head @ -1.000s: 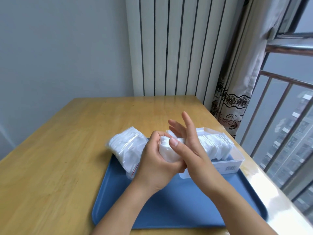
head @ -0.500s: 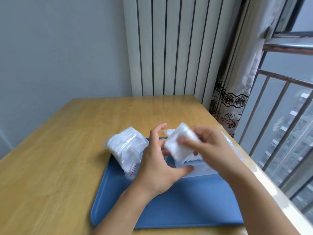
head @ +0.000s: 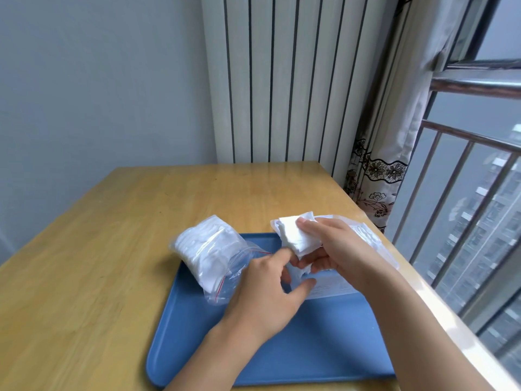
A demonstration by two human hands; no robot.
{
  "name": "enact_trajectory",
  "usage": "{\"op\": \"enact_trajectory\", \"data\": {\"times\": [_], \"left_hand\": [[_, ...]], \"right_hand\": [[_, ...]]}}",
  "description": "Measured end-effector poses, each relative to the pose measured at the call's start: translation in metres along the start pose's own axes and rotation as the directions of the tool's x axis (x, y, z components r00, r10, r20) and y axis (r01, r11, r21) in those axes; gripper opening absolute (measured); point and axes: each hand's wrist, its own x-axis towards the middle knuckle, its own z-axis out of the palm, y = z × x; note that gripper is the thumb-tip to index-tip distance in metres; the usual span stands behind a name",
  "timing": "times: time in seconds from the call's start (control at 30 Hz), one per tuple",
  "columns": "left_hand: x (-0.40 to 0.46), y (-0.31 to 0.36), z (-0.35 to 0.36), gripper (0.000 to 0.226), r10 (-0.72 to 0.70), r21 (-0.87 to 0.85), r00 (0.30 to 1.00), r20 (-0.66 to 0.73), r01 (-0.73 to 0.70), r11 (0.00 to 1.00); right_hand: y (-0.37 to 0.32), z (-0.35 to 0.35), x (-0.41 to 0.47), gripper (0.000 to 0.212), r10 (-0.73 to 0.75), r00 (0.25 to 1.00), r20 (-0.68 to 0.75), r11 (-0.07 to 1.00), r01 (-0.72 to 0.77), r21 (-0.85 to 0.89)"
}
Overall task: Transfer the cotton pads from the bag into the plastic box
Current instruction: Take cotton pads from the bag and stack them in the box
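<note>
Mid-transfer: your right hand (head: 338, 249) pinches cotton pads (head: 298, 235) above the plastic box (head: 375, 249), frame centre-right; left hand (head: 270, 289) fingers loosely apart; lower them in.

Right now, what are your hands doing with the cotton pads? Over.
Right hand pinching stack of cotton pads above plastic box. Left hand open beside bag. Nothing in the way.

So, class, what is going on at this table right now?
A person is moving white cotton pads into a clear plastic box on a blue plastic tray. The right hand pinches a small stack of white cotton pads above the box. The left hand is close below it, fingers loosely curled. A clear zip bag, still holding pads, lies on the tray's left.
</note>
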Motion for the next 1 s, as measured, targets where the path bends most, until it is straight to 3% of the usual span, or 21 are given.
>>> {"op": "enact_trajectory", "data": {"times": [0.1, 0.23, 0.37, 0.57, 0.63, 0.73, 1.0], "left_hand": [[0.001, -0.002, 0.000, 0.022, 0.019, 0.008, 0.997, 0.076, -0.019, 1.000], [0.001, -0.005, 0.000, 0.017, 0.075, 0.025, 0.994, 0.074, -0.077, 0.997], [0.000, -0.005, -0.002, 0.015, 0.124, 0.013, 0.989, 0.085, -0.126, 0.992], [-0.004, 0.002, 0.003, 0.012, 0.188, -0.046, 0.973, 0.132, -0.184, 0.982], [-0.004, 0.003, 0.005, 0.010, 0.189, -0.063, 0.973, 0.133, -0.182, 0.981], [-0.005, 0.003, 0.005, 0.011, 0.190, -0.058, 0.971, 0.146, -0.183, 0.981], [-0.006, 0.004, 0.005, 0.011, 0.212, -0.067, 0.968, 0.138, -0.204, 0.977]], "right_hand": [[0.002, -0.002, 0.002, 0.029, 0.004, 0.996, -0.089, 0.993, -0.014, -0.119], [0.009, -0.003, 0.009, 0.036, -0.073, 0.981, -0.178, 0.934, 0.005, -0.358], [0.016, 0.002, 0.017, 0.042, -0.204, 0.945, -0.255, 0.709, -0.037, -0.704], [0.019, 0.017, 0.017, 0.024, -0.316, 0.917, -0.242, 0.440, -0.083, -0.894], [0.017, 0.016, 0.015, 0.020, -0.303, 0.926, -0.224, 0.484, -0.053, -0.873], [0.013, 0.011, 0.014, 0.034, -0.226, 0.956, -0.188, 0.653, 0.005, -0.758], [0.014, 0.003, 0.012, 0.035, -0.058, 0.995, 0.080, 0.721, 0.097, -0.686]]}}
